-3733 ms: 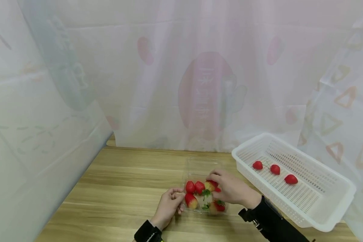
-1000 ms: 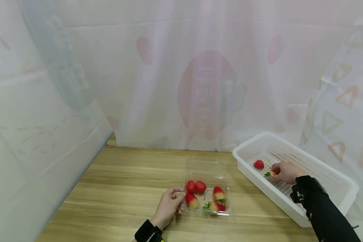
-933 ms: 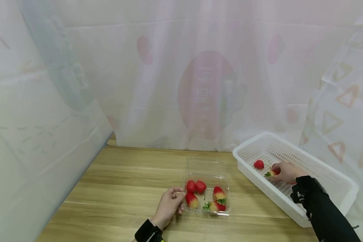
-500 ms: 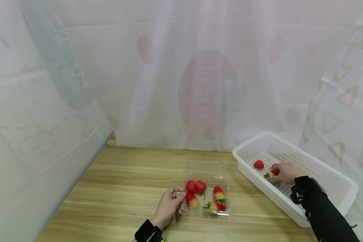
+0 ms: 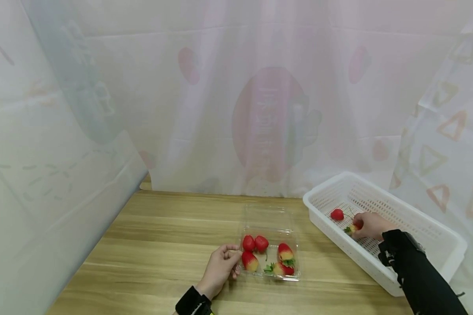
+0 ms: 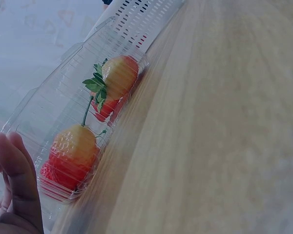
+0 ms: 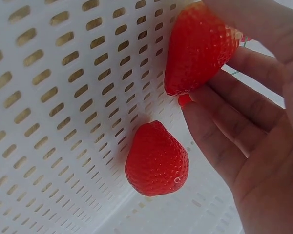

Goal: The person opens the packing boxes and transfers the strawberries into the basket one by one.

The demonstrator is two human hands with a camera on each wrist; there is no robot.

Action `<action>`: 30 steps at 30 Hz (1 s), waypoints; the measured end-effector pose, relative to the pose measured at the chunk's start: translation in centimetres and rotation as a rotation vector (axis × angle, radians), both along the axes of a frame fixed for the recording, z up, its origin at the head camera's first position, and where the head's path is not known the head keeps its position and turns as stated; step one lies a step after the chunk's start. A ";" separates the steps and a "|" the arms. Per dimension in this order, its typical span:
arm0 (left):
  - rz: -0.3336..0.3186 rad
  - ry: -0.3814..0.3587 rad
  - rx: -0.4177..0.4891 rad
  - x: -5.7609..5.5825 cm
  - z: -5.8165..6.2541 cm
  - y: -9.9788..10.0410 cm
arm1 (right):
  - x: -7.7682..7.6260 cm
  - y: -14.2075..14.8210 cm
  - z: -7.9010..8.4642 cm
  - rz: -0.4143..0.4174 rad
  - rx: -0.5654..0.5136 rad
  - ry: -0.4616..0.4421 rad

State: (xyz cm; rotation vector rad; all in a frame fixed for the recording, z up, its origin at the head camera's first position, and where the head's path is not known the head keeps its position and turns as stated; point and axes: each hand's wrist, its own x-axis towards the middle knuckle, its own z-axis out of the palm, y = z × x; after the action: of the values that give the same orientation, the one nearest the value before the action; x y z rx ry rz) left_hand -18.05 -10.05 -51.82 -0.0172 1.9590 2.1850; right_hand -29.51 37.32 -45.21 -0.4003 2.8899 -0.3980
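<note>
My left hand (image 5: 219, 267) pinches the left edge of an open, clear plastic clamshell box (image 5: 270, 276). In the left wrist view, fingertips meet the box's clear wall (image 6: 27, 105). Inside lie several strawberries, among them a red-and-pale one (image 5: 249, 261) by my left fingers and another (image 5: 285, 251) at the right side. Over at the right, my right hand (image 5: 374, 225) reaches into a white perforated basket (image 5: 437, 280) and holds a strawberry (image 7: 200, 48) between thumb and fingers, low by the basket floor. A second strawberry (image 7: 156, 158) lies close by in the right wrist view.
One red strawberry (image 5: 337, 214) sits at the basket's far left end. The box's clear lid (image 5: 268, 216) is folded back on the wooden table (image 5: 142, 258). Printed white cloth (image 5: 205, 109) hangs behind and at both sides.
My right hand has gone from the clear box rightward into the basket, bringing a strawberry out of the box. Over the last second it barely moves. The left hand stays put.
</note>
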 end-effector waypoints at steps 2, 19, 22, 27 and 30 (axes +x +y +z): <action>0.000 0.000 0.000 0.0 0.0 0.0 | 0.0 0.0 0.0 -0.004 0.002 -0.003; 0.005 -0.013 -0.008 -0.2 -0.1 0.1 | 0.1 0.1 0.0 0.000 -0.025 -0.002; 0.002 -0.016 -0.005 -0.3 -0.2 0.2 | 0.2 0.1 0.0 0.005 -0.025 0.009; -0.001 -0.015 -0.005 -0.3 -0.2 0.1 | 0.4 -0.4 0.4 0.000 -0.025 0.023; 0.001 -0.014 -0.007 -0.3 -0.2 0.1 | 0.5 -0.6 0.7 0.000 -0.030 0.023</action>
State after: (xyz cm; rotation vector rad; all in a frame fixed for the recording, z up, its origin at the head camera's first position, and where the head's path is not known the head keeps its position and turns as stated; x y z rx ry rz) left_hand -18.36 -9.92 -52.00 -0.0337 1.9595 2.1727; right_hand -29.05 36.71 -44.53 -0.4128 2.9091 -0.4400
